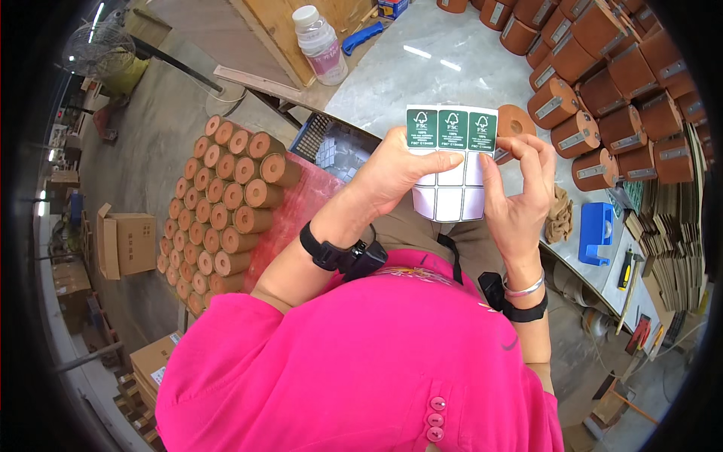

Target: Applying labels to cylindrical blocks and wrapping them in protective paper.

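Observation:
A sheet of labels (449,202) is held up above my lap. Its top row has green labels with white print, and the rows below are blank white squares. My left hand (385,175) grips the sheet's left side, thumb lying across the front just under the green row. At the right edge, my right hand (525,188) has thumb and curled index finger closed at the rightmost green label; whether that label's edge is lifted cannot be made out. Just behind the right fingers, a reddish-brown cylinder with a round hole (515,119) stands on the grey tabletop (399,83).
Stacked brown cylinders with metal plates (580,135) fill the right back. Holed cylinders (226,196) cover a red surface at left. A white-capped bottle (320,49), blue-handled tool (363,38), blue tape dispenser (596,233), utility knife (626,267) and plastic crate (331,147) are around.

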Motion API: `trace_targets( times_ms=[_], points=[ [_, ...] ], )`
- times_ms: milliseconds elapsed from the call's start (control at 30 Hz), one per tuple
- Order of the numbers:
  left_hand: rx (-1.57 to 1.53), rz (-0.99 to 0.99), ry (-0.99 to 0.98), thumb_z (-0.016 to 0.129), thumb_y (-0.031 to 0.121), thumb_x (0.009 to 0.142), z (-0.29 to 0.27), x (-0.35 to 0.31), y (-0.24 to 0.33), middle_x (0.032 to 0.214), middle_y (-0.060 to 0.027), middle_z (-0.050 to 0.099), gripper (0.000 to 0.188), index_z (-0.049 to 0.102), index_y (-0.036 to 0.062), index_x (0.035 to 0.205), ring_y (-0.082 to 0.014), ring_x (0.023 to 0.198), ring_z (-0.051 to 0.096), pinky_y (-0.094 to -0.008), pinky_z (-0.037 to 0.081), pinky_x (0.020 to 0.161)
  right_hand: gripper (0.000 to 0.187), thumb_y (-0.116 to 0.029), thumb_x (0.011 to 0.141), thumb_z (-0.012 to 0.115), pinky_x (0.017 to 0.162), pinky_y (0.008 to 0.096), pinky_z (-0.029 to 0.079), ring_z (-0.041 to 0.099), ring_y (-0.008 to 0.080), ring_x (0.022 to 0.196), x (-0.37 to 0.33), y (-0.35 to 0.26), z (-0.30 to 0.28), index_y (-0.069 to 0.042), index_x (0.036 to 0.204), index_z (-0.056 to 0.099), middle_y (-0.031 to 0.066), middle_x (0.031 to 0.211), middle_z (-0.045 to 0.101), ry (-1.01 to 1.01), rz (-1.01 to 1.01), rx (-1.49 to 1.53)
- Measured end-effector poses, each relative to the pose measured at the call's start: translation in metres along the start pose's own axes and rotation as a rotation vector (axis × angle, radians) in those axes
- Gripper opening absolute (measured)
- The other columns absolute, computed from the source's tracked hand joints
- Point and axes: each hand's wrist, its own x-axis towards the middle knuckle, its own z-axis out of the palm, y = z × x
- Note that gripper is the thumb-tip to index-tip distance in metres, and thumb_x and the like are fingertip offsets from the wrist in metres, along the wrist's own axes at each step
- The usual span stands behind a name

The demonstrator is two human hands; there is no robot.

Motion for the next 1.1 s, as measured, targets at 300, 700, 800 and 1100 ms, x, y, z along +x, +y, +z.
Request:
trace_targets(
  times_ms=[300,700,800,1100],
  points=[
    [0.089,-0.006,0.011,0.071,0.006,0.086,0.011,-0.010,0.003,0.103,-0.0054,0.069,0.027,0.065,0.0002,0.112,-0.0115,0.091,0.066,-0.0276,0.055,0.080,0.014,-0.004,0.076,0.073,0.075,0.0357,0.039,0.059,0.0254,0.084,-0.001,-0.004,-0.002,-0.004,0.089,0.067,0.0072,0.088,0.065,-0.114,-0.106,-0.138],
    [0.246,0.038,-0.035,0.068,0.005,0.087,0.013,-0.012,0.006,0.095,-0.0022,0.070,0.019,0.068,0.0013,0.105,-0.0076,0.085,0.064,-0.0247,0.053,0.075,0.007,-0.002,0.079,0.069,0.073,0.0339,0.041,0.062,0.0231,0.079,0.002,-0.002,-0.013,-0.003,0.085,0.066,0.0062,0.083,0.067,-0.206,-0.028,-0.025],
    [0.189,0.055,0.012,0.066,0.003,0.083,0.015,-0.011,0.006,0.086,-0.0010,0.067,0.011,0.067,-0.0006,0.093,-0.0059,0.077,0.061,-0.0245,0.051,0.065,0.008,-0.002,0.078,0.070,0.072,0.0333,0.041,0.062,0.0220,0.077,0.003,-0.001,-0.013,-0.003,0.086,0.066,0.0065,0.082,0.067,-0.207,0.000,0.018],
    [0.166,0.067,-0.025,0.067,0.003,0.086,-0.001,-0.002,0.006,0.099,-0.0050,0.071,0.022,0.068,-0.0003,0.107,-0.0109,0.088,0.066,-0.0272,0.054,0.079,0.003,0.000,0.083,0.067,0.071,0.0272,0.045,0.059,0.0161,0.071,0.006,0.008,-0.003,0.002,0.085,0.065,0.0077,0.077,0.063,-0.002,0.144,0.146]
  ],
)
